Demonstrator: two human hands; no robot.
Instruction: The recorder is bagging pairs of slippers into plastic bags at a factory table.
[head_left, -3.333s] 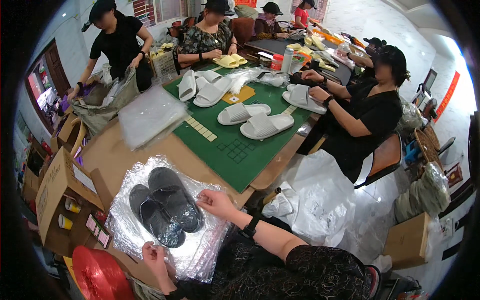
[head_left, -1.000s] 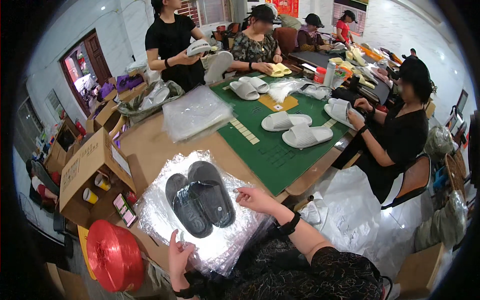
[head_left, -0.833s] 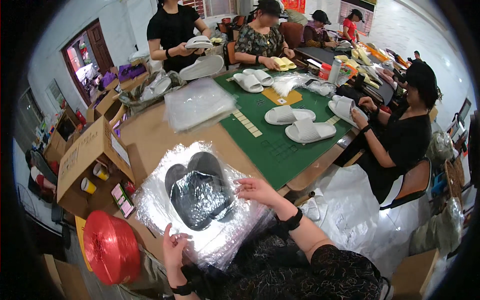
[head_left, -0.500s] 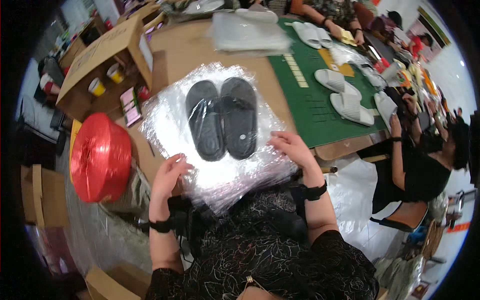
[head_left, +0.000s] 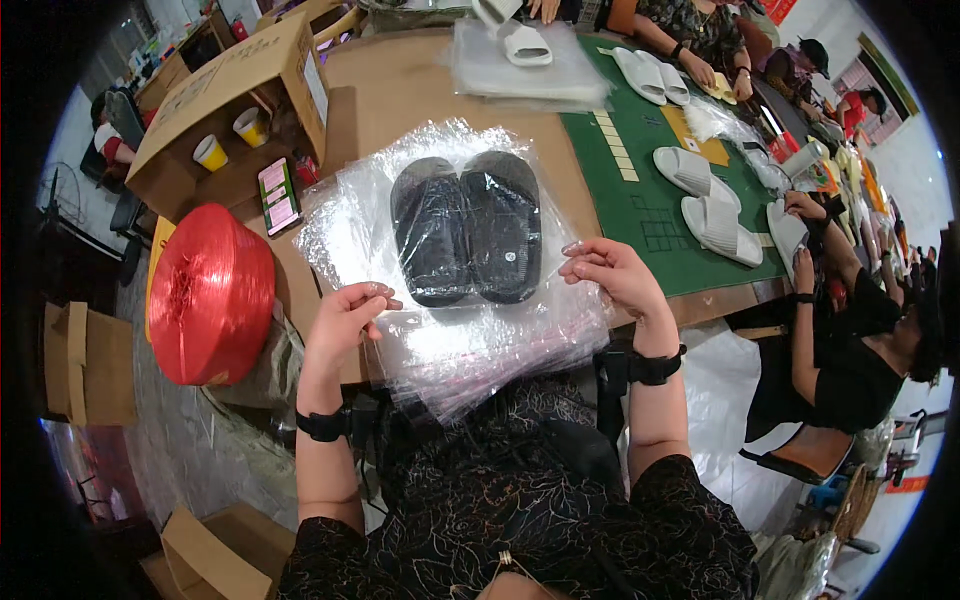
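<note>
Dark slippers (head_left: 485, 235) lie side by side under crinkled clear plastic (head_left: 460, 342).

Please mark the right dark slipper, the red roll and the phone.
Right dark slipper (head_left: 503, 228), head view: middle of its top.
Red roll (head_left: 222, 292), head view: its curved side.
Phone (head_left: 280, 197), head view: middle of its screen.

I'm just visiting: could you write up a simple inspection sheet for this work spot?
Surface: brown tabletop, green surface to the right.
Job's things: dark slippers side by side, clear plastic beneath and largely over them.
Clutter: red roll, phone, open carton holding two cups.
Hands: left hand and right hand at opposite sides of the clear plastic; grip unclear.
Cables: nothing clearly seen.
Surroundings: co-workers, pale slippers on the green surface.
</note>
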